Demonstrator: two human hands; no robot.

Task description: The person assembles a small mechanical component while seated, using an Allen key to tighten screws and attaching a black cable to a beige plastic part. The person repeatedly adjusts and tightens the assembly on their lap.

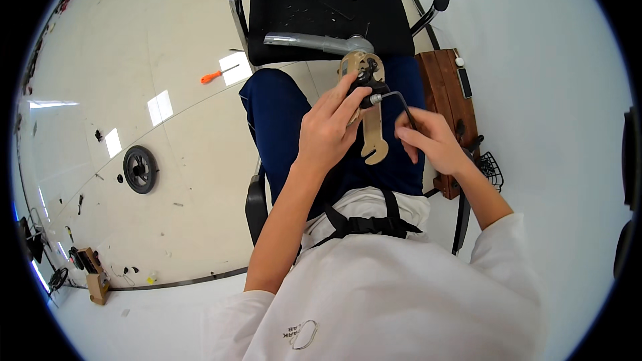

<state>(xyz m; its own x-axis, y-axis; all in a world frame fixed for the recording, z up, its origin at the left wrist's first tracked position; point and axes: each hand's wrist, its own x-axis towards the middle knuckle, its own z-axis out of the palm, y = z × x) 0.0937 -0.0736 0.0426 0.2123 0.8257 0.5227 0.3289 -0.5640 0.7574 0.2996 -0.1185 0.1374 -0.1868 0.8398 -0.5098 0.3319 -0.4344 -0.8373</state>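
Above my lap is a tan metal fork-like part (pixel 373 130) with a hooked, slotted lower end. Black fittings (pixel 370 77) are mounted near its rounded top. My left hand (pixel 324 130) is closed around this part, with its fingers reaching over the black fittings. A bent dark hex key (pixel 400 97) is in the grip of my right hand (pixel 431 139). The key's far end meets a silver bolt or socket (pixel 376 99) beside my left fingertips; how deep it sits cannot be seen. Just beyond lies a grey metal tube (pixel 307 41) on the chair seat.
A black office chair (pixel 328 0) with armrests faces me, small debris on its seat. Left on the floor are an orange screwdriver (pixel 211 77) and a small black wheel (pixel 140 169). At my right stand a brown wooden box (pixel 447 87) and a black wire basket (pixel 491 170).
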